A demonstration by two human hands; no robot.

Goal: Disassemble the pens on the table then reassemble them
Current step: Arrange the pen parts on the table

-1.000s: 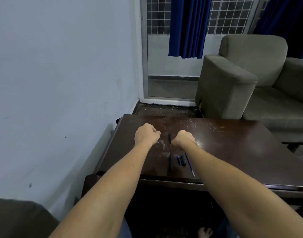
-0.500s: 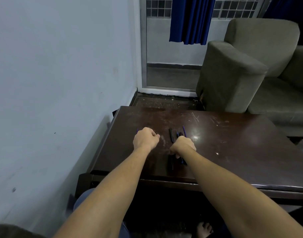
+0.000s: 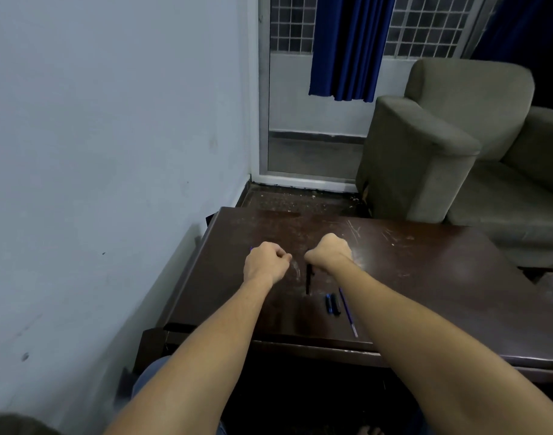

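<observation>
A black barrel (image 3: 308, 279), short dark pieces (image 3: 331, 304) and thin blue refill (image 3: 346, 309) lie separate.

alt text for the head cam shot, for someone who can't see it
Two bare forearms reach over a dark wooden table, the right hand gripping a black pen barrel and the left hand curled, its contents hidden. Short black pen pieces and a thin blue refill lie near the right forearm; a grey armchair and blue curtain stand behind.

Glossy, scratched dark wood table (image 3: 425, 277). Black matt plastic barrel (image 3: 308, 277) in the right hand (image 3: 330, 254). Blue refill (image 3: 251, 248) tip left of the left hand (image 3: 264, 265), finish unclear. Matt cloth armchair (image 3: 425, 152) beyond the right hand.
</observation>
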